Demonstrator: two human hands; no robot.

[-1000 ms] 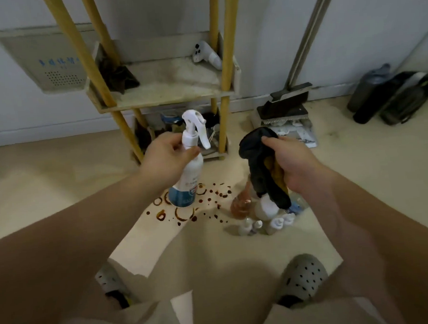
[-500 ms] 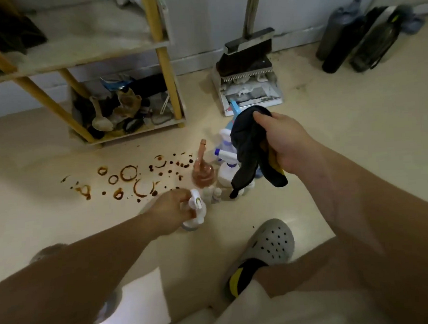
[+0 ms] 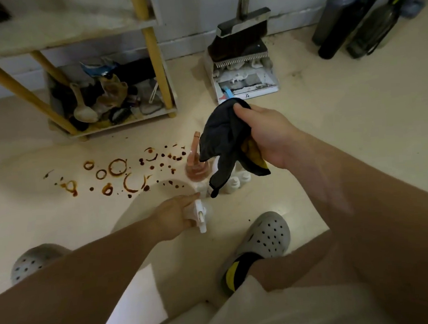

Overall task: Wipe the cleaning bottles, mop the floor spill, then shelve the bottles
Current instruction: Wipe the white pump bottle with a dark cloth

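My left hand point(image 3: 175, 215) grips the white spray bottle point(image 3: 201, 216) by its trigger head, down at floor level; the bottle's body is mostly hidden under the hand. My right hand point(image 3: 266, 136) holds a dark cloth point(image 3: 223, 141) with a yellow lining, bunched and hanging over a cluster of bottles. That cluster holds a pink pump bottle point(image 3: 195, 166) and small white bottles point(image 3: 234, 183), partly hidden by the cloth. A brown spill point(image 3: 118, 171) of rings and drops spreads on the floor to the left.
A yellow-legged shelf rack point(image 3: 151, 48) stands at the back left, its bottom tier full of clutter. A dustpan with broom point(image 3: 242, 70) leans on the wall behind. Dark bottles point(image 3: 334, 24) lie at the back right. My grey clogs point(image 3: 265, 238) flank the spray bottle.
My left hand brought the spray bottle from chest height down to the floor in front of the cluster. The right hand kept the cloth raised. The view tilted downward.
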